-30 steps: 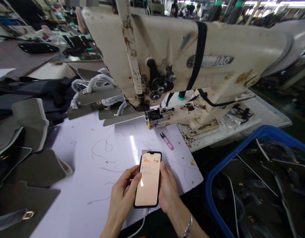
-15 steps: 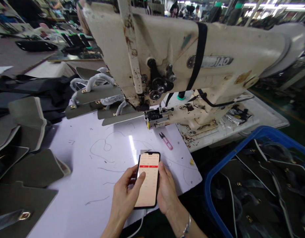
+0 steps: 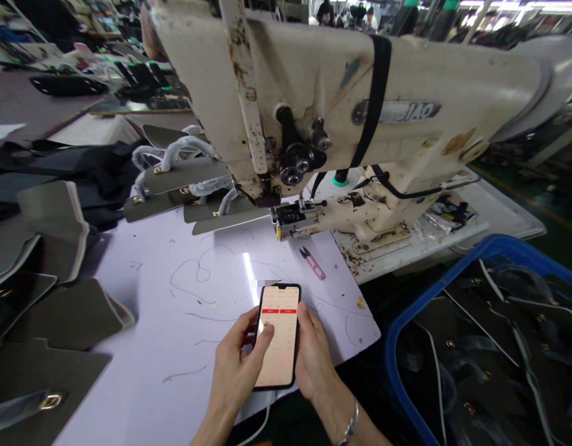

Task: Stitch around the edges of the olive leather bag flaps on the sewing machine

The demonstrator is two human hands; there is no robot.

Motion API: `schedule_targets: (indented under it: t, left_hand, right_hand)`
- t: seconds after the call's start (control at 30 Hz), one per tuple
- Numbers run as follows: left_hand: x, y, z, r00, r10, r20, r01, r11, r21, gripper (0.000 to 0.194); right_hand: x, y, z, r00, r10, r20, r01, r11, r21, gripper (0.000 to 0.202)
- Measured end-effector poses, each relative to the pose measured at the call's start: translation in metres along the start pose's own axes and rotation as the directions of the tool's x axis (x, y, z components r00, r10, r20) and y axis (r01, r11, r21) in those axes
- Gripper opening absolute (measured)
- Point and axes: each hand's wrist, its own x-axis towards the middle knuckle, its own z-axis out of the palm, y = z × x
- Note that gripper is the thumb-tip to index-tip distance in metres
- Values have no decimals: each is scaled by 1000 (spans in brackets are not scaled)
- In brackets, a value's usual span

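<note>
A smartphone (image 3: 279,359) with a lit screen and two red buttons is held upright between my hands over the white work surface. My left hand (image 3: 237,356) grips its left edge, the thumb lying over the screen. Along the right edge my right hand (image 3: 314,356) is wrapped, its fingers partly hidden behind the phone. A white cable (image 3: 267,415) runs from the phone's lower end. Beyond the phone lie pink thread snips (image 3: 312,263), and past them stands an industrial sewing machine (image 3: 323,87).
Grey bag panels (image 3: 65,313) are piled at the left. More panels with plastic-wrapped handles (image 3: 188,152) lie behind, beside the machine. At the right a blue basket (image 3: 392,347) holds dark panels. Loose threads (image 3: 197,272) are scattered over the white surface (image 3: 146,310).
Both hands keep their hold on the phone, and the left thumb stays over the screen. The view has shifted very slightly.
</note>
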Motion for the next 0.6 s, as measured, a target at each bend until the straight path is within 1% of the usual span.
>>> schedule_targets:
  t: [0.1, 0.23, 0.3, 0.47, 0.6]
  left_hand:
    - [1, 4, 5, 999, 39, 2, -39, 999, 33, 48]
    - [3, 6, 8, 999, 48, -5, -48, 996, 82, 45]
    - [3, 5, 7, 999, 31, -8, -30, 997, 67, 47]
    - [0, 1, 1, 999, -47, -18, 46, 998, -42, 54]
    - [-4, -1, -3, 998, -56, -17, 56, 998, -35, 51]
  right_hand:
    - [0, 0, -1, 1000, 1, 2, -1, 1000, 10, 51]
    - [-1, 0, -1, 1000, 10, 1, -10, 1000, 22, 51]
    - [-1, 0, -1, 1000, 10, 1, -10, 1000, 21, 51]
    - [1, 0, -1, 1000, 7, -5, -7, 1000, 22, 53]
    - [2, -1, -1, 1000, 9, -12, -8, 1000, 26, 53]
